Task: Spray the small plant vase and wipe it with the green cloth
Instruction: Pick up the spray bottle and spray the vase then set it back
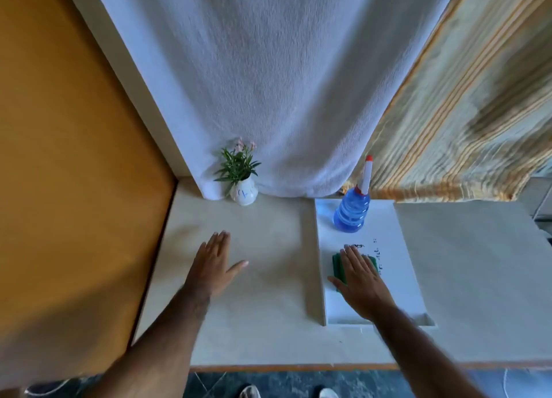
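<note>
A pale table [268, 323] is seen below a white hanging cloth [268, 84]. A white tray [400, 263] lies on it, carrying the blue spray bottle [351, 214]. The left hand [213, 266] is laid flat with fingers spread, holding nothing. The right hand [360, 281] is pressed flat on the green cloth [339, 264]. The small plant vase [244, 193] stands far back, apart from both hands.

The bare table top [268, 278] between the left hand [213, 264] and the vase [244, 192] is open, a straight path with nothing on it. The vase stands at the back against the white towel [268, 84], with the orange wall [74, 158] near on its left. The spray bottle [352, 211] stands on the white board [400, 278], directly beyond the right hand [360, 281], which lies flat over the green cloth [339, 266]; the table right of the board is bare
</note>
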Demonstrator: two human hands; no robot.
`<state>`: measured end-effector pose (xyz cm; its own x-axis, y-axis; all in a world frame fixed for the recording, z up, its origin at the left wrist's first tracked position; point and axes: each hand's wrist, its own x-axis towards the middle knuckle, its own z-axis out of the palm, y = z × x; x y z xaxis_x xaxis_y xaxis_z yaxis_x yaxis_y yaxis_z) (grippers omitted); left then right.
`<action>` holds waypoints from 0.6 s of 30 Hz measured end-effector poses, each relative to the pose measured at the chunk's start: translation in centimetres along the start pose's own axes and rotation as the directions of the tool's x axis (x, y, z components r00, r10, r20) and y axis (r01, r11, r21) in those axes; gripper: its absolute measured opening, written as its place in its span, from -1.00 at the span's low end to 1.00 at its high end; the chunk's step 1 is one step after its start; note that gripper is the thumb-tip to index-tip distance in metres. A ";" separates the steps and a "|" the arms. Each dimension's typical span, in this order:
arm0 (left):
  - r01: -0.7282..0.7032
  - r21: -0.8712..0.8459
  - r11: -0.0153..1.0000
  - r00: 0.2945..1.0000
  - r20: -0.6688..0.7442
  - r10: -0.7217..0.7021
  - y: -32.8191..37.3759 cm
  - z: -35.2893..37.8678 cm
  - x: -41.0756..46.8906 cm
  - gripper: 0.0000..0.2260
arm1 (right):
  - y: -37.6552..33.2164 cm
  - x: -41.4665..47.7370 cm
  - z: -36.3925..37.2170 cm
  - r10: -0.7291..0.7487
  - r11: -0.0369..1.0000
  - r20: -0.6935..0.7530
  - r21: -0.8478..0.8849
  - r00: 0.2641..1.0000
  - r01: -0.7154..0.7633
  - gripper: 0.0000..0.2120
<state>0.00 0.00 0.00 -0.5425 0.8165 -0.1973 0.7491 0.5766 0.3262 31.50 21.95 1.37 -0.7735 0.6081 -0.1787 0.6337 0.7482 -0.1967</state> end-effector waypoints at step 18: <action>-0.002 0.204 0.979 0.994 -0.104 0.024 -1.9 6.8 -2.9 -0.16 | 0.0 0.6 2.7 0.191 0.973 -0.190 0.170 0.963 -0.159 -0.04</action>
<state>2.75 -3.27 -6.36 -0.5613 0.8224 -0.0923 0.8119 0.5688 0.1315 31.10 21.54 -1.35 -0.6268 0.7788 -0.0263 0.7417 0.5859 -0.3263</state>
